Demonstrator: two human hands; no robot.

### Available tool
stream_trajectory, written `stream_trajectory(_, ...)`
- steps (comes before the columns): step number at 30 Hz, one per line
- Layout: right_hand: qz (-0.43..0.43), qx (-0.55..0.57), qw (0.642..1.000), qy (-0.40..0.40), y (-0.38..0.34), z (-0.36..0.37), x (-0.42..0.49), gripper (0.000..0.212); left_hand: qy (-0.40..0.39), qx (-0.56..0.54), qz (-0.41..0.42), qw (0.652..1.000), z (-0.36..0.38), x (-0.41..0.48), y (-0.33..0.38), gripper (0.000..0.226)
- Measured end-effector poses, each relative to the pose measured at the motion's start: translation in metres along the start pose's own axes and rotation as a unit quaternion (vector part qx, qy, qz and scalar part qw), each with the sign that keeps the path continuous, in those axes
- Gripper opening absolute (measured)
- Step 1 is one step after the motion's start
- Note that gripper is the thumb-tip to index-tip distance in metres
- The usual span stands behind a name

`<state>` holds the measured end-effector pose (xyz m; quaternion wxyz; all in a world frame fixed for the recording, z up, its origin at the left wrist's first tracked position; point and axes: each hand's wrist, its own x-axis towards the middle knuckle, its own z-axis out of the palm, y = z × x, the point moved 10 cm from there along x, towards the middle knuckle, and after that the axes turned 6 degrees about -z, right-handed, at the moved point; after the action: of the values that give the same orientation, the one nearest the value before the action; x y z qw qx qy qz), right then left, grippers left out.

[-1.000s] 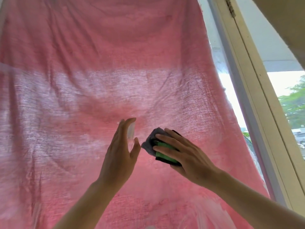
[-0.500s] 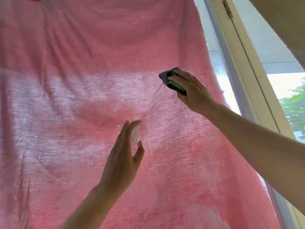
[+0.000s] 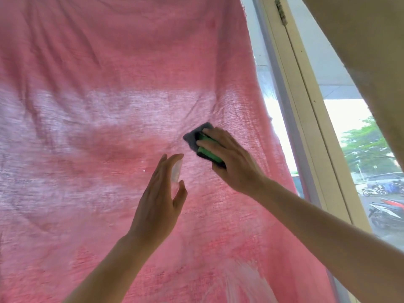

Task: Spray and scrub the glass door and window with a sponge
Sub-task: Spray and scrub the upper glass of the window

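A pink cloth (image 3: pixel 109 106) covers nearly the whole glass door (image 3: pixel 265 68), up to the cream frame (image 3: pixel 306 127) at its right edge. The right hand (image 3: pixel 231 158) grips the green and grey sponge (image 3: pixel 206 153) and presses it on the pane, right of the centre. Just below and to the left of it, the left hand (image 3: pixel 157 197) pinches a small clear spray bottle (image 3: pixel 176 171) between thumb and nearly straight fingers.

right hand (image 3: pixel 231 162) grips sponge (image 3: pixel 207 153) | left hand (image 3: pixel 158 197) holds spray bottle (image 3: pixel 176 173) | pink cloth (image 3: pixel 87 127) behind

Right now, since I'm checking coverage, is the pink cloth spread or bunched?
Spread: the pink cloth hangs wide and flat, only lightly wrinkled.
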<state>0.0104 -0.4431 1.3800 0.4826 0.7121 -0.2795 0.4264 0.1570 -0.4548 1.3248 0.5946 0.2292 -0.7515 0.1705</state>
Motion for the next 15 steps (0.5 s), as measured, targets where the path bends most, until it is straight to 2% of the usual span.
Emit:
stream_trajectory(5, -0.046, 0.008, 0.998, -0.037, -0.041, 0.015, -0.056, 0.052, -0.002, -0.013, 0.002, 1.000, 0.008, 0.000, 0.008, 0.052)
stream_trajectory(10, -0.087, -0.017, 0.995, -0.053, -0.041, 0.017, -0.070, 0.054, -0.013, -0.010, -0.003, 1.000, 0.014, 0.000, 0.013, 0.051)
stream_trajectory(15, -0.028, -0.041, 0.999, -0.019, 0.011, -0.006, -0.030, 0.055, -0.014, 0.007, 0.009, 1.000, 0.017, 0.003, 0.016, 0.055)
